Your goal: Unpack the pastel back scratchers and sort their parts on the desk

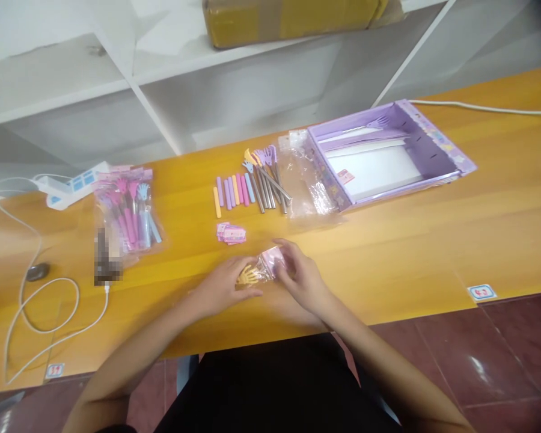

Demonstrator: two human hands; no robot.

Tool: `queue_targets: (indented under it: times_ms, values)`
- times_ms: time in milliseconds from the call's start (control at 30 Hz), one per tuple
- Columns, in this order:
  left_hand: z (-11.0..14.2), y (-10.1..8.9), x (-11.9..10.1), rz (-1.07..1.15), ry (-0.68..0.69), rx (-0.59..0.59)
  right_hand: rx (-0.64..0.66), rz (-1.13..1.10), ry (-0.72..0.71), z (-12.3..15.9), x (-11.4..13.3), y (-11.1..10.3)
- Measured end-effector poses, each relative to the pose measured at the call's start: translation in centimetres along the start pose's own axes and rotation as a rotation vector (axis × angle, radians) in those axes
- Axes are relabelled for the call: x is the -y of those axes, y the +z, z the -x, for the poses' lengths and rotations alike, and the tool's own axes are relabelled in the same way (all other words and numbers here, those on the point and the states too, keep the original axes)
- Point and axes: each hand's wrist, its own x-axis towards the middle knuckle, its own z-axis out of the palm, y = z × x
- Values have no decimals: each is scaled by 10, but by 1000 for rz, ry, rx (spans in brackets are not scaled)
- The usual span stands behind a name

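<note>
Between my hands, low over the table, is a small clear plastic bag (265, 272) with a pink card at its upper right end. Inside it shows the yellow hand-shaped head of a back scratcher (247, 275). My left hand (225, 285) is closed around the yellow end; its palm hides the rest of the scratcher. My right hand (305, 279) pinches the bag at the pink card, thumb in front and fingers behind. Just beyond lies a small stack of pink cards (231, 233).
Farther back are a row of coloured handle sleeves (235, 191), metal-rod back scratchers (268, 180), clear empty bags (304, 180) and a purple display box (437, 141). At left are a bag of back scratchers (130, 210), a power strip (74, 186) and a white cable (76, 300).
</note>
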Motion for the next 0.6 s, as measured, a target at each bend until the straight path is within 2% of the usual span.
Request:
queue_targets:
  times_ms: [133,233,400,600]
  values:
    - [9,0,-5,149,-53,83,-98,-47,-2,4,0,-9]
    - [19,2,-7,145,-12,102,-23,2,-35,9,6,-17]
    - [31,8,-5,-54,37,103,142,-100,87,10,19,-22]
    - [48,17,-3,-260,29,39,192,-131,130,8,16,-19]
